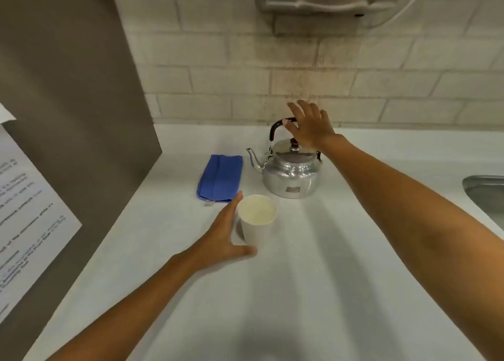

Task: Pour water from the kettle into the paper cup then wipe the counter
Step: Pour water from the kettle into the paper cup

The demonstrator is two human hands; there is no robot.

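1. A smooth white counter [313, 265] is stretching away toward a wall of pale, matte rectangular tiles [218, 82].
2. A rounded kettle [290, 173] of shiny, dented-looking metal is standing upright near the back of the counter, its curved spout [253, 160] pointing left.
3. Its domed lid is sitting in place under a small dark knob [294, 142], and an arched handle [276, 127] with a black grip is rising above it.
4. The right hand [309, 126] is hovering over the handle with fingers spread wide; the thumb tip is lying at the black grip, though whether it is touching cannot be told.
5. A paper cup [256, 224], a white tapered cylinder with a cream interior, is standing upright in front of the kettle and a little to its left.
6. The left hand [222, 235] is cupping loosely around the cup's left side, thumb below and fingers behind, without closing on it.
7. A folded blue cloth [220, 177], soft and ribbed at its folds, is lying flat just left of the kettle and behind the cup.
8. The rim of a steel sink [485, 191] is showing at the right edge.
9. A grey-brown panel [68, 101] carrying a printed sheet of paper [24, 210] is standing on the left.
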